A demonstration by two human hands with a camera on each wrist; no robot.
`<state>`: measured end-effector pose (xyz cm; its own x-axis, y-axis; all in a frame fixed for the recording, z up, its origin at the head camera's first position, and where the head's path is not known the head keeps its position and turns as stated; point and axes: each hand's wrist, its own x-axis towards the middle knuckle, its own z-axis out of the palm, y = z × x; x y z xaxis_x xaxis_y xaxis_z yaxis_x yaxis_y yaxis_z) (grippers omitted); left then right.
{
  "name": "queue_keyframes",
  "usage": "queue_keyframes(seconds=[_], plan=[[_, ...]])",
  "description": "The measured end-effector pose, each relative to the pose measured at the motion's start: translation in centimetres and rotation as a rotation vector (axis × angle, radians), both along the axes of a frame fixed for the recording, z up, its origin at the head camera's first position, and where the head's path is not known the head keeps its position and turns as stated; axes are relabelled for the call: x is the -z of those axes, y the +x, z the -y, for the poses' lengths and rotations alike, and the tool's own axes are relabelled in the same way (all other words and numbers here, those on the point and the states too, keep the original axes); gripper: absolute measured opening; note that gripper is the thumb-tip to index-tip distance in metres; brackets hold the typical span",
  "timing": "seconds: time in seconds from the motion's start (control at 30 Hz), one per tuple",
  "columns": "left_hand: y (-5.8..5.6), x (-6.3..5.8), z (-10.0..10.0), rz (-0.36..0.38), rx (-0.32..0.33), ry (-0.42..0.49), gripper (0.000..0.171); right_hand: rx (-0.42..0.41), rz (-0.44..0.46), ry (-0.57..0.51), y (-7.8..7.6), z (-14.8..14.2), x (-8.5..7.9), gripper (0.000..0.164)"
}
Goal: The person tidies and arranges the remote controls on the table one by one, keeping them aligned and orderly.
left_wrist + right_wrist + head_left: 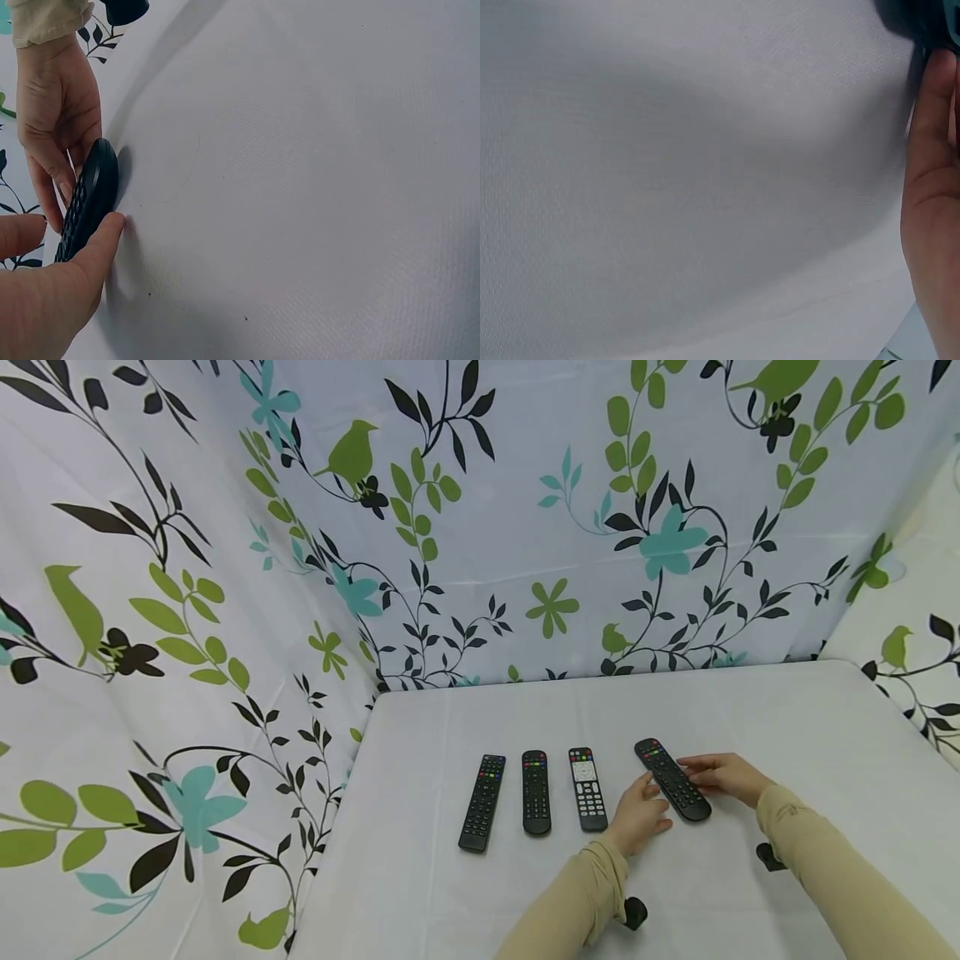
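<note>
A black remote control lies aslant on the white table at the right of a row of remotes, between both hands. My left hand touches its left edge with the fingertips. On the opposite side, my right hand has its fingers extended against the right edge. In the left wrist view the same remote appears side-on, with a left fingertip at its near end and the right hand beyond. The right wrist view shows straight fingers meeting the remote's dark edge.
To the left lie three more remotes: a long black one, a rounded black one and one with white and grey buttons. The white table backs onto a leaf-and-bird patterned curtain, which also hangs at both sides.
</note>
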<state>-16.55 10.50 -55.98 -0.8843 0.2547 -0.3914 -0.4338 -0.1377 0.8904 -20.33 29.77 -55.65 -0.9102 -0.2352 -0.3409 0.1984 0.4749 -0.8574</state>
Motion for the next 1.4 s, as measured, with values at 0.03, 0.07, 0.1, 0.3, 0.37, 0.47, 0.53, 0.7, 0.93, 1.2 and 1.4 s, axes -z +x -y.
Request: queue_keyframes(seconds=[0.03, 0.07, 0.1, 0.3, 0.37, 0.47, 0.53, 0.7, 0.93, 1.2, 1.4], plan=[[0.0, 0.0, 0.0, -0.003, -0.001, 0.003, 0.06, 0.012, 0.009, -0.014, 0.0, 0.0, 0.1, 0.05], [0.0, 0.1, 0.0, -0.005, -0.002, 0.004, 0.059, 0.011, 0.009, -0.025, 0.1, 0.0, 0.2, 0.051], [-0.1, 0.1, 0.0, -0.008, -0.001, 0.008, 0.059, 0.011, 0.009, -0.034, 0.1, -0.1, 0.3, 0.051], [0.0, 0.3, 0.2, -0.022, -0.013, 0.0, 0.058, 0.016, 0.03, -0.128, 0.4, 0.0, 0.8, 0.053], [0.0, 0.2, 0.4, -0.027, -0.021, -0.015, 0.057, 0.015, 0.038, -0.167, 0.4, 0.2, 0.9, 0.054], [0.1, 0.0, 0.6, -0.039, -0.036, -0.036, 0.058, 0.034, 0.045, -0.193, 0.7, 0.7, 1.2, 0.056], [0.2, -0.1, 0.8, -0.055, -0.044, -0.048, 0.06, 0.055, 0.047, -0.19, 0.9, 1.2, 1.3, 0.056], [0.5, -0.2, 1.5, -0.11, -0.036, -0.125, 0.062, 0.075, 0.034, -0.169, 1.6, 2.3, 1.7, 0.056], [0.9, -0.4, 2.4, -0.163, -0.023, -0.326, 0.055, 0.122, 0.013, -0.133, 2.6, 3.9, 1.8, 0.055], [1.4, -0.9, 3.2, -0.241, 0.016, -0.494, 0.051, 0.159, -0.032, -0.037, 3.7, 5.8, 1.2, 0.049], [1.4, -1.0, 3.5, -0.323, 0.029, -0.56, 0.05, 0.152, -0.049, -0.013, 3.7, 6.4, 0.8, 0.046]])
